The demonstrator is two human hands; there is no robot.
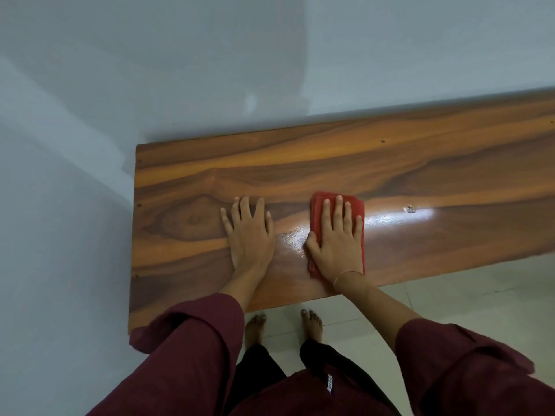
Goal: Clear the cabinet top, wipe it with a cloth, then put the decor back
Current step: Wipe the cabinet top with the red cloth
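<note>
The glossy wooden cabinet top [390, 163] fills the middle of the head view and carries no decor. A folded red cloth [318, 217] lies flat on it near the front edge. My right hand [338, 238] presses flat on the cloth, fingers spread, covering most of it. My left hand [250, 232] rests palm down on the bare wood just to the left of the cloth, holding nothing.
Grey walls [210, 70] close in behind the cabinet and on its left end. A small chip or mark [410, 209] shows in the wood right of the cloth. Pale floor tiles [450, 298] and my bare feet lie below the front edge.
</note>
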